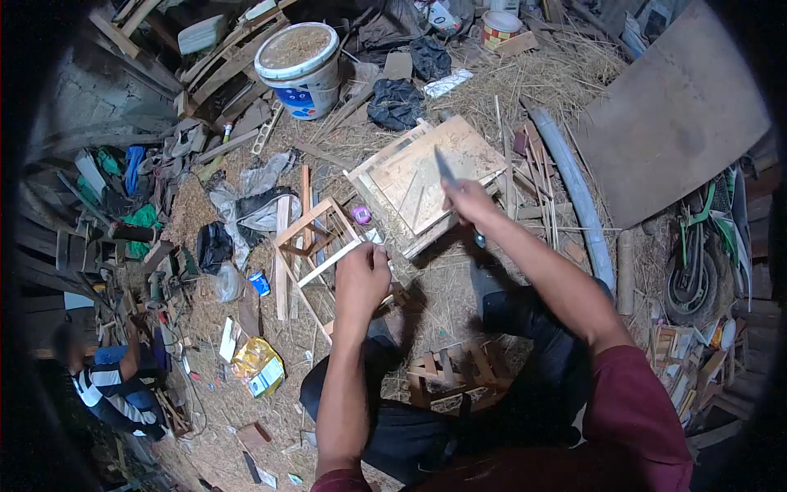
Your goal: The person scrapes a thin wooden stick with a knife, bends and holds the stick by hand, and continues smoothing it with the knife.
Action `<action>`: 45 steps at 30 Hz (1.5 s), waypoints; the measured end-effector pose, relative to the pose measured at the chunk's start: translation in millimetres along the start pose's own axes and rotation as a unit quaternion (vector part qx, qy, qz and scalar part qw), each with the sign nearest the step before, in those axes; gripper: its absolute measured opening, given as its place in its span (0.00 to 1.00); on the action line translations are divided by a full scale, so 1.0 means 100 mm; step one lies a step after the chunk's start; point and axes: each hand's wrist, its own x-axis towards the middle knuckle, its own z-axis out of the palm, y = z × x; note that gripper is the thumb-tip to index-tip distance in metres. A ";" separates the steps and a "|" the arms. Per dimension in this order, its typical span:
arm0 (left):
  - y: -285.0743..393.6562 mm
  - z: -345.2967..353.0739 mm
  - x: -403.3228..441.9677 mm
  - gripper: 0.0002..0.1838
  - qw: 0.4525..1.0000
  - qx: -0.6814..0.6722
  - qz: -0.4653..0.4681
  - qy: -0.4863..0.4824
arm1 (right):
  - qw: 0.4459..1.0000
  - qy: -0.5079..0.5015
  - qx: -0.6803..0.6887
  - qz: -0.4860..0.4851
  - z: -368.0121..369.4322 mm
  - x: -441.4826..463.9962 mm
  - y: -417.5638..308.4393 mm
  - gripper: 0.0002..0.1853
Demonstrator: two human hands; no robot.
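Note:
My right hand (469, 203) is closed round the handle of a knife (443, 166), its blade pointing up and away over a low wooden bench (459, 139). Chips and a thin stick lie on the bench top. On the left, my left hand (361, 279) is closed on a pale wooden strip at the corner of a small wooden frame (305, 228). The frame stands tilted beside my left knee. A purple round object (361, 215) sits between the frame and the bench.
A white bucket (299, 70) stands beyond the bench, near black plastic bags (396, 104). A grey pipe (574, 189) and a large board (672, 115) are on the right, above a motorbike wheel (693, 283). Another person (123, 377) sits at the far left.

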 end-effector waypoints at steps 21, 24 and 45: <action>0.14 0.22 -0.09 0.12 0.927 -0.299 -0.007 -0.224 | 0.972 -0.041 0.217 -0.085 -0.01 -0.23 -0.67 0.13; 0.22 0.17 -0.13 0.12 0.902 -0.356 -0.006 -0.245 | 0.966 -0.081 0.225 -0.100 0.07 -0.39 -0.80 0.15; 0.33 0.13 -0.28 0.11 0.842 -0.495 -0.046 -0.210 | 0.967 -0.023 0.246 -0.059 0.03 -0.60 -0.83 0.21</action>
